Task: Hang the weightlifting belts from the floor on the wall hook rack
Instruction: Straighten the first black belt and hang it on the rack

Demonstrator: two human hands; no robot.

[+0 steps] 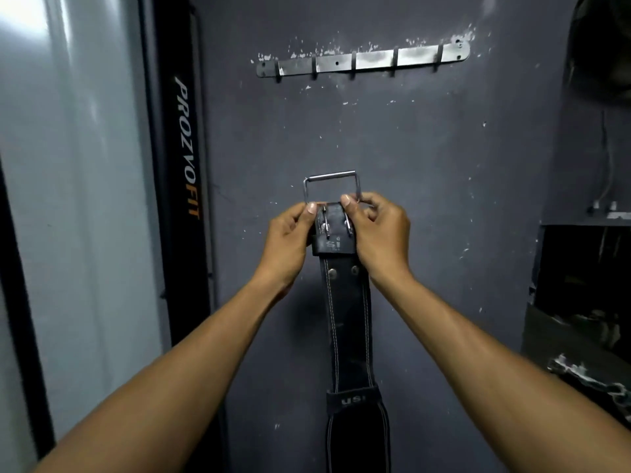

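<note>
Head view: belt [348, 322] held upright before the wall, below the rack [362, 60]. Left hand [290, 240] and right hand [379, 233] pinch its top end under the buckle [331, 189], each grip clamped there. Thick leather, likely stiff and heavy; hook it by the buckle

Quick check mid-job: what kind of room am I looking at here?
Probably a gym storage corner: a leather weightlifting belt held up, a metal hook rack on the wall, and a black post lettered PROZVOFIT.
</note>
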